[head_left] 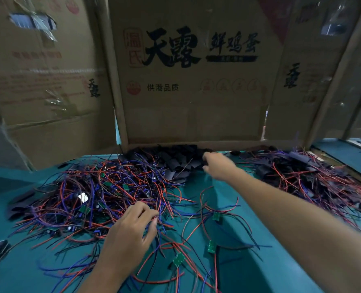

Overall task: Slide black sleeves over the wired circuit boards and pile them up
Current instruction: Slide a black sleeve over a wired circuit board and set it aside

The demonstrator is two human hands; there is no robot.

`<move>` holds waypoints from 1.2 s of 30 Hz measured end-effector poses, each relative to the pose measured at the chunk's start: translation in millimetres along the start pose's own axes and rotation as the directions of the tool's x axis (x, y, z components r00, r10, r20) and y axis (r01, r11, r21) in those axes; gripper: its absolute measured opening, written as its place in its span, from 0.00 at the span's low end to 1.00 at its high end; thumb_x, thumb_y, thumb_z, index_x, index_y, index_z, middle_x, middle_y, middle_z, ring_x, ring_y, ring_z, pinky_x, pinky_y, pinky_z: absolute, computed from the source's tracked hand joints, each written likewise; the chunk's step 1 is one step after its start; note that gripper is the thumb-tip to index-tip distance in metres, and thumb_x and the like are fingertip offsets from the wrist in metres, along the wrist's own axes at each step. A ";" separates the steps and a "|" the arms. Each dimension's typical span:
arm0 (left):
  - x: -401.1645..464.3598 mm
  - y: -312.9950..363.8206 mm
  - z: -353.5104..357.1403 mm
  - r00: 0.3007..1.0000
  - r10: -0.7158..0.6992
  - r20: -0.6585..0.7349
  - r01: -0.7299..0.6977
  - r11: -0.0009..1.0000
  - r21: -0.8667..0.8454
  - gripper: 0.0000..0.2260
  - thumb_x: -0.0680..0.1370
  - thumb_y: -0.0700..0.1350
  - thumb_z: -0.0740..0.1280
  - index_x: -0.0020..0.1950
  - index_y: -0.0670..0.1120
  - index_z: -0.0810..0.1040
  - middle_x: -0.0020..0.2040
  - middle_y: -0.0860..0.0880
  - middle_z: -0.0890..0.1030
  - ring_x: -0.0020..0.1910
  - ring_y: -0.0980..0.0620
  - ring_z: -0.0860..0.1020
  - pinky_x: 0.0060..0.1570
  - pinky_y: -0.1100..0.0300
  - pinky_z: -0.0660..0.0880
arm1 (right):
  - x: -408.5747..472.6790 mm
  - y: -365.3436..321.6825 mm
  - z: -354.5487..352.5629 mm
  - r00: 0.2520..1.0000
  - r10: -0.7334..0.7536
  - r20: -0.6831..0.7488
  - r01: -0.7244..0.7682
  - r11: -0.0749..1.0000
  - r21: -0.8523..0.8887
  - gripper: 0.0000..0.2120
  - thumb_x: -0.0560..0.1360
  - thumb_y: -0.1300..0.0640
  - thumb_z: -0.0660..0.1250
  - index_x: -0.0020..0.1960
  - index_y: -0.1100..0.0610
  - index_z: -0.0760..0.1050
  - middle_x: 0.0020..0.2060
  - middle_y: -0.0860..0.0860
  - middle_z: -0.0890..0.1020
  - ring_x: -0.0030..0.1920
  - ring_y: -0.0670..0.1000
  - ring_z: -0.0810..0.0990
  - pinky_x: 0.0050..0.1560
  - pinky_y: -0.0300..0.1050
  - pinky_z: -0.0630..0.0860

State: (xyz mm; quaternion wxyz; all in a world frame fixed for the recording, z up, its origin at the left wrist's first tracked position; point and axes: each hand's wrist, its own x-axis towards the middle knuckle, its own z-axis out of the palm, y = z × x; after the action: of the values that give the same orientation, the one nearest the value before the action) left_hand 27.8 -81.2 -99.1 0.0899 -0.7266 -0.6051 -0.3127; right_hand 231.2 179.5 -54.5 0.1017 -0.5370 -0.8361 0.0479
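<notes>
- Three heaps lie on my teal table (pixel 228 269), and I start with the widest: the tangle of wired circuit boards (pixel 95 193) sprawls to my left, red and blue leads looping every way, small green boards peeking through.
- Next, the finished pile (pixel 306 176) sits far right, dark sleeved pieces with red leads trailing out, well apart from my left hand.
- Then the heap of black sleeves (pixel 173 163), flat little dark tubes lying overlapped against the foot of the cardboard box wall (pixel 196 115), straight ahead of me.
- My right hand (pixel 217 166) is the nearer one to those sleeves; it reaches forward and touches the heap's right edge, fingers curled down into it. Whether they pinch a sleeve, I cannot tell.
- My left hand (pixel 133 227) rests at the tangle's near edge, fingertips pinching thin leads.
- Smallest: loose green boards (pixel 216 216) lie just right of my left hand, leads running toward me.
</notes>
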 end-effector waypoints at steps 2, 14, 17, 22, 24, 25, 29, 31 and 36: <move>0.9 -3.2 1.8 0.999 0.020 -0.033 -0.019 0.999 0.026 0.03 0.79 0.42 0.69 0.51 0.49 0.81 0.44 0.57 0.74 0.40 0.61 0.73 0.34 0.71 0.69 | 20.5 -6.6 18.3 0.998 0.002 0.065 -0.004 0.999 0.032 0.30 0.76 0.49 0.69 0.72 0.61 0.63 0.64 0.62 0.74 0.64 0.63 0.73 0.61 0.55 0.73; 3.0 7.7 1.0 0.999 0.031 -0.010 -0.031 0.999 0.027 0.12 0.81 0.49 0.58 0.51 0.49 0.80 0.44 0.57 0.74 0.42 0.59 0.74 0.39 0.66 0.73 | -15.8 -9.9 12.9 0.968 -0.015 -0.250 -0.023 0.989 -0.148 0.10 0.80 0.50 0.60 0.49 0.52 0.77 0.43 0.53 0.83 0.50 0.58 0.79 0.52 0.51 0.67; 0.5 17.7 -0.2 1.000 -0.024 0.010 0.025 0.998 -0.055 0.16 0.81 0.55 0.61 0.66 0.49 0.76 0.45 0.60 0.71 0.45 0.60 0.72 0.43 0.67 0.72 | -76.6 -34.3 -3.7 0.975 0.020 -0.223 0.024 0.981 0.192 0.13 0.79 0.49 0.63 0.37 0.53 0.71 0.31 0.51 0.77 0.37 0.57 0.78 0.37 0.47 0.71; -5.3 47.7 3.7 0.999 0.023 0.027 -0.019 0.989 -0.145 0.32 0.72 0.60 0.68 0.73 0.48 0.69 0.48 0.57 0.75 0.48 0.58 0.75 0.45 0.65 0.70 | -191.3 -84.2 5.4 0.973 -0.188 -0.137 0.229 0.876 0.425 0.11 0.76 0.48 0.65 0.39 0.52 0.76 0.25 0.49 0.71 0.26 0.45 0.66 0.28 0.38 0.62; -8.6 52.6 5.1 1.000 0.015 -0.009 -0.017 0.970 -0.242 0.26 0.71 0.56 0.70 0.67 0.51 0.72 0.46 0.60 0.75 0.44 0.60 0.74 0.43 0.64 0.73 | -209.2 -87.3 6.1 0.974 -0.200 -0.103 0.223 0.804 0.550 0.11 0.77 0.49 0.66 0.40 0.54 0.78 0.28 0.51 0.70 0.28 0.43 0.65 0.30 0.40 0.61; -9.4 53.1 4.6 0.999 -0.032 -0.013 0.026 0.949 -0.315 0.25 0.70 0.55 0.70 0.66 0.54 0.71 0.43 0.62 0.73 0.41 0.61 0.73 0.43 0.64 0.73 | -213.4 -86.0 5.7 0.978 -0.196 -0.072 0.198 0.767 0.611 0.12 0.78 0.50 0.66 0.40 0.57 0.78 0.27 0.50 0.69 0.29 0.43 0.64 0.32 0.44 0.61; -10.1 51.2 3.4 0.997 -0.074 0.010 0.070 0.880 -0.470 0.24 0.69 0.54 0.73 0.63 0.61 0.71 0.39 0.58 0.71 0.34 0.60 0.70 0.37 0.68 0.66 | -218.8 -86.5 3.0 0.980 -0.190 0.051 0.074 0.594 0.801 0.15 0.79 0.55 0.66 0.39 0.62 0.80 0.29 0.48 0.73 0.32 0.44 0.68 0.37 0.47 0.68; -7.5 52.5 2.0 0.997 -0.078 0.015 0.074 0.841 -0.536 0.24 0.67 0.51 0.75 0.60 0.62 0.72 0.37 0.58 0.73 0.31 0.60 0.69 0.34 0.70 0.64 | -218.9 -85.9 4.4 0.955 -0.231 0.188 -0.130 0.245 0.961 0.12 0.79 0.56 0.66 0.47 0.65 0.82 0.39 0.54 0.83 0.39 0.49 0.79 0.49 0.52 0.77; -6.3 49.3 -12.8 0.994 0.007 0.109 0.055 0.831 -0.554 0.29 0.66 0.54 0.78 0.64 0.64 0.71 0.41 0.59 0.75 0.33 0.60 0.69 0.35 0.71 0.65 | -217.1 -76.4 9.9 0.881 -0.351 0.318 -0.351 -0.032 0.936 0.20 0.75 0.55 0.73 0.59 0.68 0.76 0.46 0.59 0.80 0.40 0.52 0.79 0.45 0.46 0.80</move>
State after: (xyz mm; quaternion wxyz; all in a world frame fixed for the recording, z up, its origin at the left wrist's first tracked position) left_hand 69.0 -105.3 -80.4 -0.1615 -0.7292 -0.5011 -0.4370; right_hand 248.6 -49.2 -75.5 0.2479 -0.2648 -0.5350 0.7631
